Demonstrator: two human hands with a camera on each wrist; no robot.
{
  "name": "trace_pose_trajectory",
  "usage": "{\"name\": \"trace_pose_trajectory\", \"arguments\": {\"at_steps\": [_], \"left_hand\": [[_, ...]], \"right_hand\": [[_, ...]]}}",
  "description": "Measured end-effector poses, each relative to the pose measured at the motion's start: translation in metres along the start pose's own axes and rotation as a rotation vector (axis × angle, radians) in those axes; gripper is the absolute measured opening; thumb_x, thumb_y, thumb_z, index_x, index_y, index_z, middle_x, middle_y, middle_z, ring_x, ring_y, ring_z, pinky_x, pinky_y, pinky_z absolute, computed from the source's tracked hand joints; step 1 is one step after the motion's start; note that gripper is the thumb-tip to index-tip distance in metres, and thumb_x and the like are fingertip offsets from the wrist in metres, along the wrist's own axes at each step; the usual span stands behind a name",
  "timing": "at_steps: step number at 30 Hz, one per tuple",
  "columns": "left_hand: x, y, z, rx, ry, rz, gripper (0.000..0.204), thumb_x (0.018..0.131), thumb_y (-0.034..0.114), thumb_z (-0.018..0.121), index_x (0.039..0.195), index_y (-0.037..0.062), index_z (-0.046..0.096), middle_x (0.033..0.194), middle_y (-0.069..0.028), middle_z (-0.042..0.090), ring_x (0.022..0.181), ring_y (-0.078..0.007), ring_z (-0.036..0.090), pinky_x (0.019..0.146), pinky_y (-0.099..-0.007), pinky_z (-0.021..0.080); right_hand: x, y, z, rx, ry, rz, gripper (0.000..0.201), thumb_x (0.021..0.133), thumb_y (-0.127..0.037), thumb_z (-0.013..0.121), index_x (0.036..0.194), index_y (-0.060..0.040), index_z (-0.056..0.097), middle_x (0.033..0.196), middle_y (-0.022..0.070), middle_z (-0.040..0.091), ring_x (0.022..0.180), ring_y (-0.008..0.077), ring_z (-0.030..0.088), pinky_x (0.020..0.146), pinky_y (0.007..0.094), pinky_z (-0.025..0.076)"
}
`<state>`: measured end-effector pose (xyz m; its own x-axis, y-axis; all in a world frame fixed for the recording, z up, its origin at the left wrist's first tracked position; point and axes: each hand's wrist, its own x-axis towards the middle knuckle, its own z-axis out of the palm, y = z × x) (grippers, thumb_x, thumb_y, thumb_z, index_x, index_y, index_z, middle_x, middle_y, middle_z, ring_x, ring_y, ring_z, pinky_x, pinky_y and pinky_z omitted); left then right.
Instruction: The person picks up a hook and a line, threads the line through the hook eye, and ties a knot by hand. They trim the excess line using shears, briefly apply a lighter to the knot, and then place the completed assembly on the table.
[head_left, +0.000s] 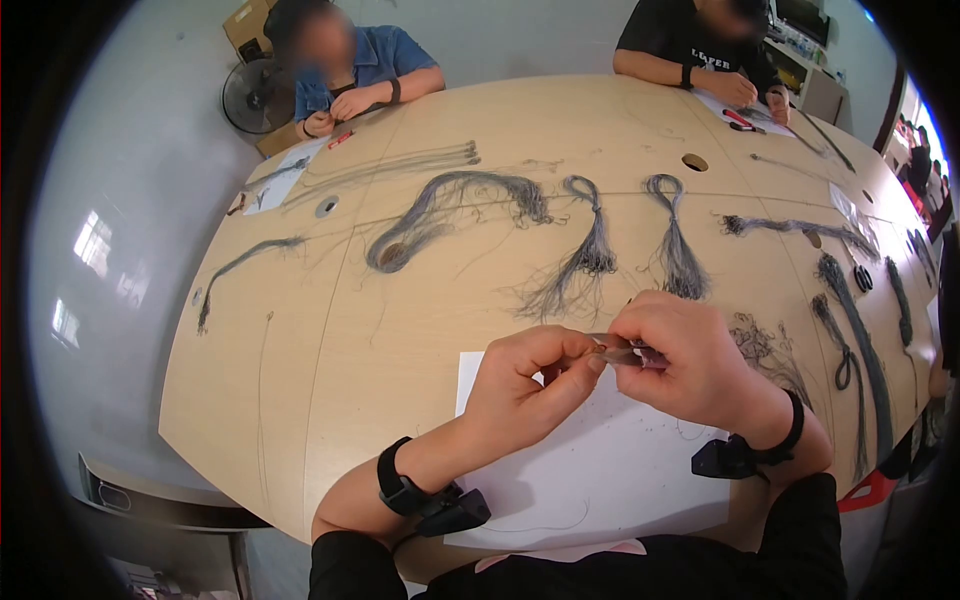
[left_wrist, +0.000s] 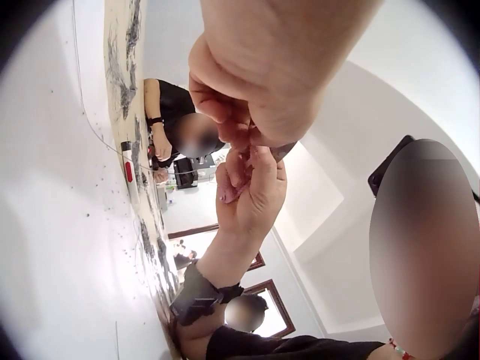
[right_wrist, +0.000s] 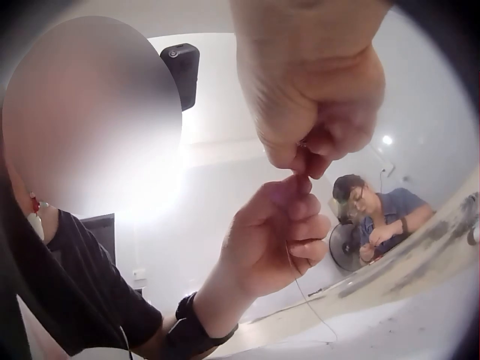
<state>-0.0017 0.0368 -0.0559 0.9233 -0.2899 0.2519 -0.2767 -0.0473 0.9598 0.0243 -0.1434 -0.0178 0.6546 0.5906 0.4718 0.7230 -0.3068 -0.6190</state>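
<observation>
My two hands meet above a white paper sheet (head_left: 600,470) on the round wooden table (head_left: 400,340). My left hand (head_left: 540,375) and my right hand (head_left: 680,355) both pinch a small dark bundle of thin wires (head_left: 622,350) held level between them. In the right wrist view the left hand (right_wrist: 281,232) pinches upward against the right hand (right_wrist: 319,105), and a fine wire (right_wrist: 304,289) trails down from it. In the left wrist view the fingertips of the left hand (left_wrist: 262,82) and the right hand (left_wrist: 251,191) touch; the bundle is mostly hidden there.
Several grey wire bundles lie across the table: a coiled one (head_left: 440,215), two tasselled loops (head_left: 590,245) (head_left: 678,240), long strands at right (head_left: 850,330). Two people sit at the far side (head_left: 350,80) (head_left: 700,55). A fan (head_left: 250,95) stands behind, red pliers (head_left: 740,120) lie far right.
</observation>
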Motion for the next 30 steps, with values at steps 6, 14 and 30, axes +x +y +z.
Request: {"name": "trace_pose_trajectory", "arguments": {"at_steps": [6,14,30], "left_hand": [[0.001,0.000,-0.004,0.098,-0.072,0.064,0.011,0.076,-0.004,0.048,0.084,-0.0021,0.056,0.078,-0.0043,0.058,0.071,-0.0089,0.054,0.064,-0.0211,0.044],[0.004,0.008,0.002,-0.374,0.195,-0.065,0.008,0.081,0.006,0.054,0.085,-0.0001,0.058,0.076,-0.0037,0.058,0.064,-0.0069,0.054,0.055,-0.0187,0.041],[0.001,0.016,0.003,-0.327,0.164,-0.073,0.013,0.086,0.010,0.046,0.090,0.0021,0.054,0.070,-0.0052,0.056,0.057,-0.0086,0.050,0.049,-0.0192,0.038]], "right_hand": [[-0.003,0.001,0.008,-0.143,0.017,-0.068,0.022,0.062,-0.007,0.063,0.078,-0.0025,0.049,0.071,0.0086,0.049,0.057,0.0241,0.052,0.049,0.0315,0.042],[0.000,0.003,0.001,-0.036,0.114,0.036,0.025,0.070,-0.011,0.062,0.088,0.0006,0.050,0.072,0.0099,0.048,0.061,0.0216,0.050,0.050,0.0286,0.041],[-0.001,0.000,0.008,0.066,0.047,-0.020,0.025,0.075,-0.010,0.058,0.097,0.0003,0.050,0.073,0.0104,0.047,0.064,0.0241,0.047,0.056,0.0313,0.038]]}}
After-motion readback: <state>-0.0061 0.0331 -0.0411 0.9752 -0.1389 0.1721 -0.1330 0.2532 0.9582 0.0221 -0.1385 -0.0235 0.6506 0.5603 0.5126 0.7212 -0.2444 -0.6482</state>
